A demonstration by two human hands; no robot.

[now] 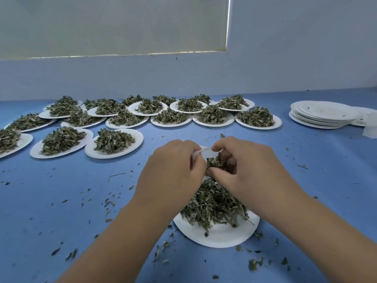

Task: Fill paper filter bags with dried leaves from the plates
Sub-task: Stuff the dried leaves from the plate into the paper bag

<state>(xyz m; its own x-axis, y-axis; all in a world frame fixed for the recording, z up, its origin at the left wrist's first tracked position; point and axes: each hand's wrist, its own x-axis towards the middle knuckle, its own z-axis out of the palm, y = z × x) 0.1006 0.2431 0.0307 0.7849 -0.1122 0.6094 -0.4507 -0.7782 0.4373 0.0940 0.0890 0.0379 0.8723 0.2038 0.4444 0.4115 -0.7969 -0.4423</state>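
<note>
A white paper plate [220, 234] lies near me on the blue table, piled with dried green leaves [214, 203]. Above it my left hand [173, 166] holds a white paper filter bag [206, 153] by its rim, mouth facing right. My right hand [244, 162] pinches a clump of dried leaves [214, 163] at the bag's mouth. Most of the bag is hidden behind both hands.
Several white plates heaped with dried leaves [114, 142] fill the table's far left and middle. A stack of bare plates [324, 114] stands at far right beside white paper [370, 127]. Leaf crumbs [108, 203] scatter over the blue table [61, 211]. A pale wall rises behind.
</note>
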